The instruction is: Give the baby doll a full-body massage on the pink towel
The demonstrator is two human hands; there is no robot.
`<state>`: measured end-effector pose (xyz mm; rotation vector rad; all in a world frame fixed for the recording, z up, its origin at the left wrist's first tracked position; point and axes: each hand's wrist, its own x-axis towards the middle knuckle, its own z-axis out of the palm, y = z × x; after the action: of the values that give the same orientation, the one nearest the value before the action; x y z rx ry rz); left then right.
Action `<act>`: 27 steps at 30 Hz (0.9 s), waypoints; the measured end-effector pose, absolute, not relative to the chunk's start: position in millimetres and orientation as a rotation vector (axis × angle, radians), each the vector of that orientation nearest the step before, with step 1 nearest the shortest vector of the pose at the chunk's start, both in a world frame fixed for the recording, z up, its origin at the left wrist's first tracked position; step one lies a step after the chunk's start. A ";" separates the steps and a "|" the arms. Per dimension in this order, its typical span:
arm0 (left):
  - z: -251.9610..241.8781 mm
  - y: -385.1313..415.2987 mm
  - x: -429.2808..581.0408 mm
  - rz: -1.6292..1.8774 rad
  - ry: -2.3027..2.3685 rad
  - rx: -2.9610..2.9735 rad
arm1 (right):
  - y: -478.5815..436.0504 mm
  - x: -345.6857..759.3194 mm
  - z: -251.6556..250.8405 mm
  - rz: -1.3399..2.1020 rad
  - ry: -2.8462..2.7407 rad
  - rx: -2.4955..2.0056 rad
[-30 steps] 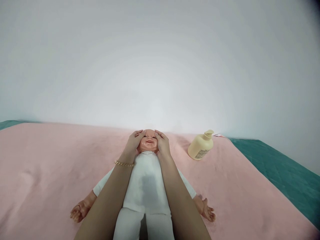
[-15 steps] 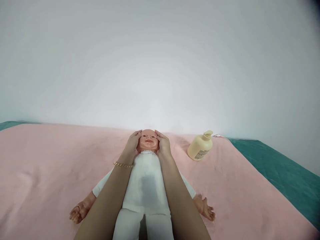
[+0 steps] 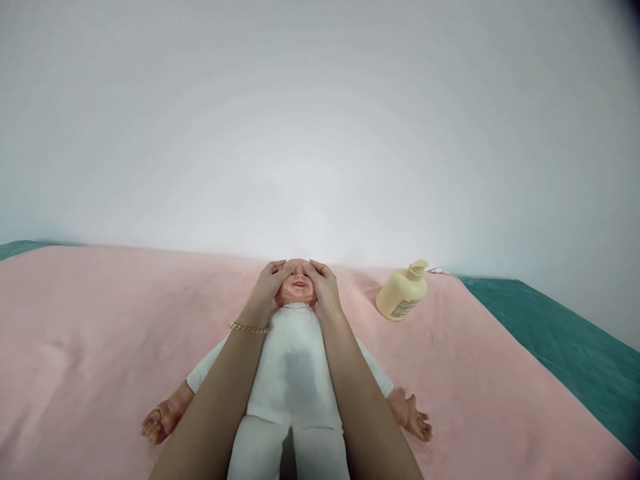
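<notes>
A baby doll [image 3: 295, 367] with a white cloth body and a hard plastic head lies on its back, head away from me. My left hand [image 3: 269, 285], with a beaded bracelet above the wrist, cups one side of the doll's head, its thumb over the eye area. On the other side, my right hand [image 3: 324, 285] holds the head in the same way, thumb over the other eye. The fingers of both hands curl round the head and are partly hidden. The doll's arms stretch out to both sides beneath my forearms.
Right of the doll stands a yellow pump bottle [image 3: 401, 293] with dark print. A pink cloth [image 3: 100, 347] lies under everything, over a green cover [image 3: 560, 333] that shows at both sides. Behind rises a pale wall [image 3: 310, 120].
Both thumbs have moved inward from the sides of the doll's head onto its eye area. The hands still hold the head in the same place.
</notes>
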<state>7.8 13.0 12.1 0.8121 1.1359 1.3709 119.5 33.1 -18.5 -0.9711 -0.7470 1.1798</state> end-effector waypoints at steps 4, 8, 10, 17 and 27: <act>8.9 15.8 5.4 1.357 1.154 0.823 | 32.6 120.0 -19.2 1.160 -0.777 -0.998; 5.4 19.4 3.3 1.349 1.165 0.835 | 31.5 119.6 -18.2 1.161 -0.780 -1.013; 3.8 21.3 2.1 1.345 1.168 0.834 | 31.0 118.6 -17.4 1.164 -0.769 -1.013; 7.6 18.4 3.9 1.350 1.159 0.801 | 32.5 117.4 -17.4 1.114 -0.754 -1.004; 6.6 19.0 9.7 1.380 1.124 0.750 | 39.7 119.9 -21.4 1.175 -0.688 -0.978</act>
<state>9.7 19.0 6.6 0.7503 1.1241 1.3802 119.9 39.7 -21.4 -0.9780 -0.6885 1.1746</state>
